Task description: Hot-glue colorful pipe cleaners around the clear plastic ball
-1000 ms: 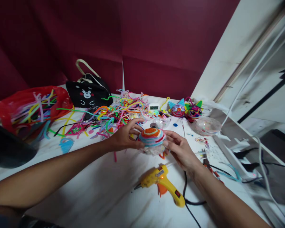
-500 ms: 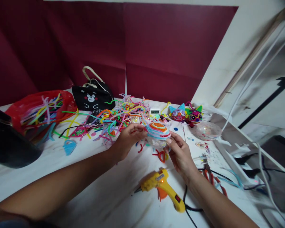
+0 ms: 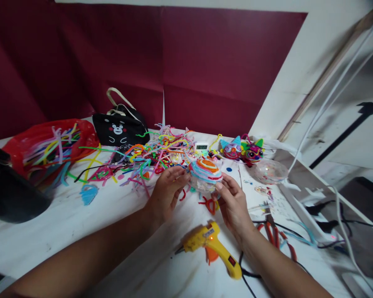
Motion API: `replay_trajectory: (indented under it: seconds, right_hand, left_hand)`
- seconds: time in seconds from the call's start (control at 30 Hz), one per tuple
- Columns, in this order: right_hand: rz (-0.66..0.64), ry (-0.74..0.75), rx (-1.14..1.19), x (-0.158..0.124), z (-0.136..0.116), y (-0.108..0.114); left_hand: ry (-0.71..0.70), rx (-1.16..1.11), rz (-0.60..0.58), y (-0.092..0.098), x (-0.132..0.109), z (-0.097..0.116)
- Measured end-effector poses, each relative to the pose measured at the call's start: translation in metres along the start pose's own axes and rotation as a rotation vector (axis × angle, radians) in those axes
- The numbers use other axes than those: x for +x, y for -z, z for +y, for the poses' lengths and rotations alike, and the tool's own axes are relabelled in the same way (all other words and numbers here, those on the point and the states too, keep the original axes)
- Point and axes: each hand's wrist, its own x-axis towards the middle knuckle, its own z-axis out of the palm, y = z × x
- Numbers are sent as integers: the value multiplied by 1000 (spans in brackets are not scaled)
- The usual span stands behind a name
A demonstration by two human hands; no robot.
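Both my hands hold a clear plastic ball wrapped in spirals of orange, blue and pink pipe cleaner, lifted a little above the white table. My left hand grips its left side with fingertips closed on it. My right hand pinches the ball's right lower edge between thumb and fingers. A yellow hot glue gun with a lit red lamp lies on the table just below my hands. Small red pipe cleaner scraps lie under the ball.
A tangle of coloured pipe cleaners spreads behind the ball. A red bag of more stems and a black bear bag sit at the back left. Two pipe-cleaner figures, a small timer, a clear half-ball and pliers lie to the right.
The ball has been lifted off the table and turned between my hands. My left fingers shifted from its top to its side. The view has tilted slightly.
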Motion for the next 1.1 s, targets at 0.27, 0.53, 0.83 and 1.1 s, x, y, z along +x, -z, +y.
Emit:
replay_trajectory:
  seconds: [0.27, 0.53, 0.83, 1.1]
  right_hand:
    - [53, 29, 9, 1, 7, -2]
    - [60, 44, 20, -2, 14, -10]
    - [35, 27, -45, -11, 12, -17]
    - [7, -34, -222, -10, 7, -17]
  left_hand:
    - [178, 23, -124, -3, 1, -6]
    - [122, -174, -180, -17, -18, -17]
    - [94, -126, -89, -31, -23, -24]
    - [46, 27, -77, -21, -9, -24]
